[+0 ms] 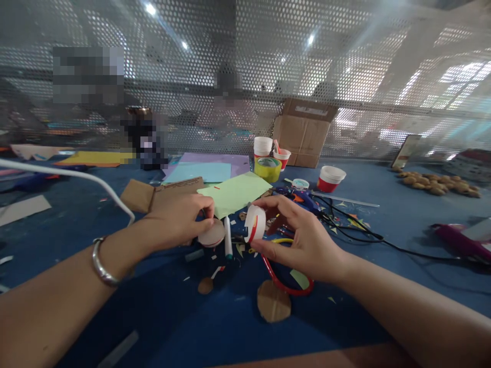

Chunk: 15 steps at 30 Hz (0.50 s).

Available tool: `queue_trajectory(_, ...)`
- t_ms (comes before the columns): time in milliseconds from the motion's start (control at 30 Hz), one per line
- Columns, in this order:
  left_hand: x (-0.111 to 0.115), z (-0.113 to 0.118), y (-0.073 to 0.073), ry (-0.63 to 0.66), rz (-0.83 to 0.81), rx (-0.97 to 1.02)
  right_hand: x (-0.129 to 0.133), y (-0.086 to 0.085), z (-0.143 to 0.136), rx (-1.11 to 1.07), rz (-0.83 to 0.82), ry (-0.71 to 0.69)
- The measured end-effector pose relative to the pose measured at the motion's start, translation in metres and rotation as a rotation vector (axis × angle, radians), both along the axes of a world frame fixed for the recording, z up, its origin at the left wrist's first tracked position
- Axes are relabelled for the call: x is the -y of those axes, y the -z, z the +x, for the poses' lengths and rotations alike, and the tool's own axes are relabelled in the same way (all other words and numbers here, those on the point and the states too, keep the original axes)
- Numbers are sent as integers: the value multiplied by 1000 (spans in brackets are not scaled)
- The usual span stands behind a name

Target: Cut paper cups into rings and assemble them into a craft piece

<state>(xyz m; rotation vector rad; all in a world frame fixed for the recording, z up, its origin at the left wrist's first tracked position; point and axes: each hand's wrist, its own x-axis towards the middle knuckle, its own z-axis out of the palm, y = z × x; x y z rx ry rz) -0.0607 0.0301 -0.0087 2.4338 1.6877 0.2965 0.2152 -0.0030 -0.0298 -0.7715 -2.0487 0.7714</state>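
My right hand [303, 240] holds a short white paper ring [255, 224] with a red and yellow strip, like a cut piece of paper cup, between thumb and fingers. Thumb and fingers of my left hand [186, 217] are bent together at the upper edge of a round pale disc [212, 235] with a reddish rim. Between the hands lies a white marker [228, 240] with a teal end. Below my right hand are a red loop [293, 291], perhaps a scissors handle, and a round cardboard piece [274, 302]. A smaller brown disc [205, 285] lies nearer my left side.
Behind the hands are green paper [241, 191], blue paper [203, 172], brown cardboard [178, 187] and yellow tape [267, 169]. Paper cups [332, 179] and a cardboard box [303, 133] stand farther back. A black cord [356, 237] and a purple glue gun [460, 240] lie right. Paper scraps are scattered around.
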Motion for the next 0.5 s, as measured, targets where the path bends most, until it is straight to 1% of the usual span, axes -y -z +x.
queue_trajectory(67, 4, 3, -2, -44, 28, 62, 0, -1, 0, 28, 11, 6)
queue_trajectory(133, 11, 8, -4, -104, 93, 181, 1, -1, 1, 47, 12, 17)
queue_trajectory(167, 14, 10, -4, -110, 108, 237, 1, -2, 0, 51, 17, 24)
queue_trajectory(233, 22, 17, -3, -90, 193, 354, 1, -2, 0, 55, 38, 39)
queue_trajectory(267, 25, 21, -2, -68, 198, 415, 1, -2, -1, 55, 54, 44)
queue_trajectory(367, 36, 32, 2, -44, 157, 622, 2, -3, -2, 57, 113, 54)
queue_trajectory(500, 47, 43, 4, -6, -71, 910, 2, -2, -2, 54, 193, 81)
